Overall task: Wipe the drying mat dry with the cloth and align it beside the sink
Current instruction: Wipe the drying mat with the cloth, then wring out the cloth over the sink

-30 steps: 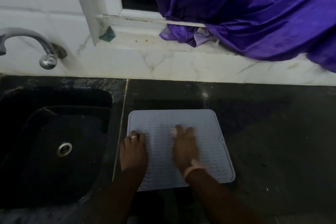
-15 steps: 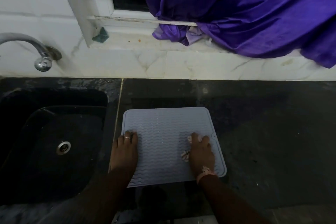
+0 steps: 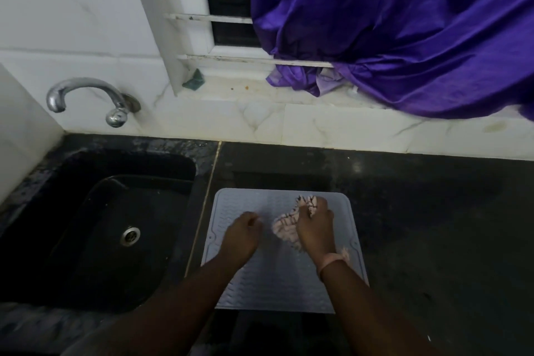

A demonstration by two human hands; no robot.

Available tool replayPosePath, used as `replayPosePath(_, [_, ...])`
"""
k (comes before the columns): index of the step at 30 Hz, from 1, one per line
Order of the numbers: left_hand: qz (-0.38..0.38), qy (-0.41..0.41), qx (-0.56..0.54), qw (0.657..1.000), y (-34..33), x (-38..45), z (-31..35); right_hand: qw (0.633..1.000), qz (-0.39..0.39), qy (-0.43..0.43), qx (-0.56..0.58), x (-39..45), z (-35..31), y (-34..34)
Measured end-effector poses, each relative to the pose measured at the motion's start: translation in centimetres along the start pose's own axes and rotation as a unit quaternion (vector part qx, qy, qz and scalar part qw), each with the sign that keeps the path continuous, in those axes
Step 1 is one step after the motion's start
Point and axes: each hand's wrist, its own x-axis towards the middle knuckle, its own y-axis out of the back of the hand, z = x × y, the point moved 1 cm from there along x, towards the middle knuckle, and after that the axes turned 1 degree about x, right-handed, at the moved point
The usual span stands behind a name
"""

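A pale grey ribbed drying mat (image 3: 277,280) lies flat on the dark counter, just right of the black sink (image 3: 95,228). My right hand (image 3: 316,225) presses a pink cloth with dark marks (image 3: 284,230) onto the mat's far right part; the cloth sticks out on both sides of the fingers. My left hand (image 3: 241,235) rests on the mat's left middle, fingers curled, with nothing in it. Both forearms cover the mat's near part.
A chrome tap (image 3: 86,100) juts from the white tiled wall above the sink. Purple fabric (image 3: 404,32) hangs over the window sill at the back right. A small green piece (image 3: 194,82) lies on the sill. Dark counter (image 3: 433,225) extends to the right.
My right hand has slid the cloth from the mat's near right toward its far right corner. My left hand has shifted from the left edge inward onto the mat. The view has tilted up.
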Motion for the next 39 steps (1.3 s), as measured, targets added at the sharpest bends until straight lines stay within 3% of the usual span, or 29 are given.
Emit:
replayPosePath(3, [-0.095,0.064,-0.245,0.963,0.8,-1.0,4.3,0.991,-0.088,0.004,0.097,-0.1,-1.3,-2.2])
replayPosePath(6, [-0.152,0.054,-0.244,0.956,2.3,-1.7,5.3,0.971,-0.171,-0.02,0.165,-0.5,-2.9,-3.0])
replayPosePath(14, [-0.125,0.017,-0.25,0.96,5.0,-2.5,3.5,0.914,-0.279,-0.066,0.287,-1.6,-4.9,-0.1])
replayPosePath(18, [-0.148,0.06,-0.409,0.899,6.2,-3.0,3.6,0.889,-0.282,-0.103,0.346,-1.7,-6.7,0.9])
replayPosePath(20, [-0.17,0.076,-0.455,0.871,6.9,-3.0,3.7,0.927,-0.233,-0.056,0.287,-2.0,-7.6,1.3])
replayPosePath(23, [-0.177,0.028,-0.344,0.922,7.3,-3.7,4.3,0.984,-0.123,0.089,0.093,-2.7,-9.2,1.5])
replayPosePath(26, [-0.203,-0.058,-0.249,0.945,6.2,-4.5,5.0,0.984,-0.067,0.138,-0.094,-3.0,-10.9,0.8])
replayPosePath(28, [-0.189,-0.045,-0.257,0.947,5.6,-4.6,4.8,0.976,-0.063,0.143,-0.153,-2.8,-11.9,0.4])
replayPosePath(31, [-0.152,-0.073,-0.2,0.965,6.3,-4.1,3.1,0.985,-0.088,0.113,-0.097,-2.4,-13.2,0.3])
replayPosePath(34, [-0.111,-0.163,-0.158,0.967,7.0,-3.6,2.7,0.987,-0.158,0.014,0.038,-2.4,-14.3,-0.2])
replayPosePath(37, [0.002,-0.168,-0.16,0.973,8.7,-3.2,2.8,0.955,-0.216,-0.091,0.183,-2.9,-16.1,-0.9])
replayPosePath(39, [-0.038,-0.14,-0.226,0.963,10.9,-2.7,2.6,0.935,-0.231,-0.121,0.24,-3.2,-17.6,-1.4])
